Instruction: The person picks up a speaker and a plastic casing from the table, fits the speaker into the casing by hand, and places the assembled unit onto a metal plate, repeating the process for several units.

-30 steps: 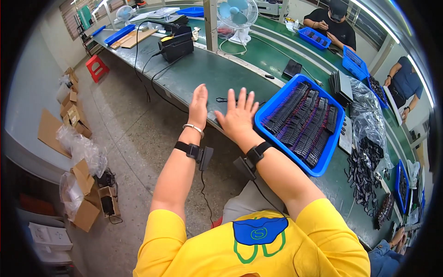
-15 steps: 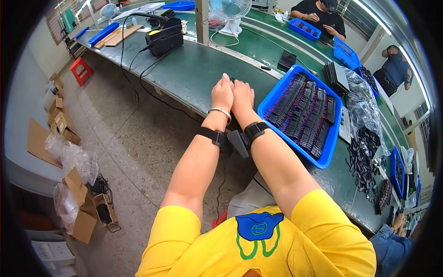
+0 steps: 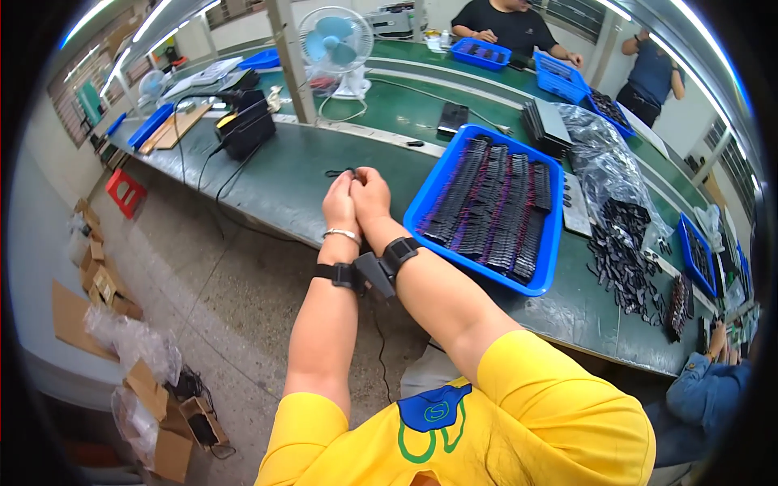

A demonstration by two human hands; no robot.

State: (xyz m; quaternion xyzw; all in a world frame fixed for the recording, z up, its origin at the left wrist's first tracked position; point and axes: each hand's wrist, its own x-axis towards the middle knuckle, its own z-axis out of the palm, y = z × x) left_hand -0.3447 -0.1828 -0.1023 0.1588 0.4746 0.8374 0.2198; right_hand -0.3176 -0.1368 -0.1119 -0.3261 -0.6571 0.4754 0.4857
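Observation:
My left hand (image 3: 340,204) and my right hand (image 3: 371,194) are pressed together over the green workbench (image 3: 300,174), with the fingers of both closed. A small black part (image 3: 333,172) pokes out at the fingertips, to their left; most of it is hidden. Just to the right of my hands stands a blue tray (image 3: 554,235) filled with rows of slim black pieces (image 3: 486,202), with purple showing between them.
A black boxy device (image 3: 245,125) with cables sits at the left of the bench. Beyond are a fan (image 3: 334,40) and a post (image 3: 290,65). Loose black pieces (image 3: 628,263) and plastic film (image 3: 600,146) lie at right. Co-workers sit and stand across the line.
The view has turned, so the bench and tray appear shifted left. My hands stay together; the black part now shows more clearly at the fingertips.

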